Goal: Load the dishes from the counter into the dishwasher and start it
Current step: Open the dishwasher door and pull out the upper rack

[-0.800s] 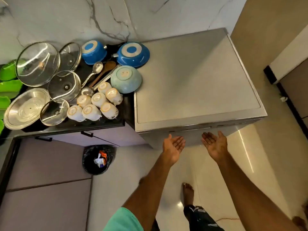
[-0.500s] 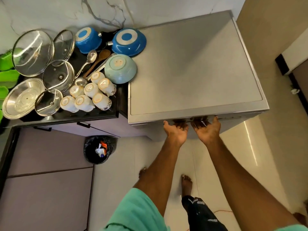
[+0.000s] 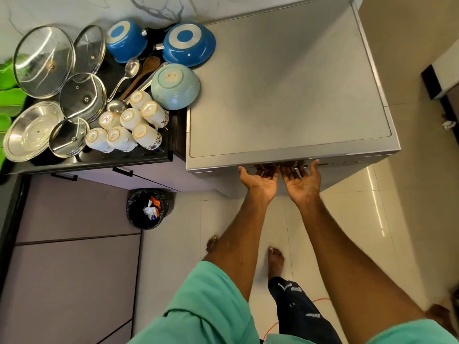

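Your left hand (image 3: pixel 260 181) and right hand (image 3: pixel 301 182) have fingers hooked under the dishwasher (image 3: pixel 285 95) door lip; yank unevenly and they'll probably slip off.

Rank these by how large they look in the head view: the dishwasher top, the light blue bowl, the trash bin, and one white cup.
1. Dishwasher top, by far the largest.
2. Light blue bowl and trash bin: they look about alike, and the bin sits lower, farther from the camera, so I won't rank them.
3. White cup, smallest.
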`<state>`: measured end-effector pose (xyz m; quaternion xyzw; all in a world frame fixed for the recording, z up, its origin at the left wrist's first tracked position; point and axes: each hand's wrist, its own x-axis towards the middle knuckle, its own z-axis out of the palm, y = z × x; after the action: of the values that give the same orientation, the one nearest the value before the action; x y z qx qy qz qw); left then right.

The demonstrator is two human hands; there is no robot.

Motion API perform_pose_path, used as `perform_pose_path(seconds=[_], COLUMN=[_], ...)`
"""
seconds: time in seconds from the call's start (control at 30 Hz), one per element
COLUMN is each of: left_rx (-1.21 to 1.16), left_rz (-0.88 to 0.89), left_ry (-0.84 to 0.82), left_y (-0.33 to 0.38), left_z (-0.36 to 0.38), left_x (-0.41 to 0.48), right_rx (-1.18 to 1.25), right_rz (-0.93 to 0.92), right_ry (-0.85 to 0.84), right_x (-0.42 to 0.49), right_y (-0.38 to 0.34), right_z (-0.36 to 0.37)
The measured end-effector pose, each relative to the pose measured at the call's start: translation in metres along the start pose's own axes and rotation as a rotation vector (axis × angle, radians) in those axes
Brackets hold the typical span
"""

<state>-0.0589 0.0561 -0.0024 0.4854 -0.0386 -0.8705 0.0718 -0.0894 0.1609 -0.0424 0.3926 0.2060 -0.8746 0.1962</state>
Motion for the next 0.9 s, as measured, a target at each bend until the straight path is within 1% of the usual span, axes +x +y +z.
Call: perform_pose_path(seconds=[0.63, 0.83, 0.9], left_rx=[-0.029, 0.025, 0.079], left_rz=[-0.006, 0.001, 0.018], left_ry=[-0.053, -0.033, -0.004], left_y=[0.002, -0.001, -0.001], left_z=[-0.008, -0.011, -0.013], left_x=[-0.001, 0.0, -0.001], right_rx=[0.001, -0.038, -0.112], right_rz=[-0.004, -0.042, -0.075], right_ry=[-0.013, -0.001, -0.005], right_x=[0.001, -0.002, -0.007], right_y=[0.001, 0.001, 0.002], right_z=[0.0, 0.002, 0.0])
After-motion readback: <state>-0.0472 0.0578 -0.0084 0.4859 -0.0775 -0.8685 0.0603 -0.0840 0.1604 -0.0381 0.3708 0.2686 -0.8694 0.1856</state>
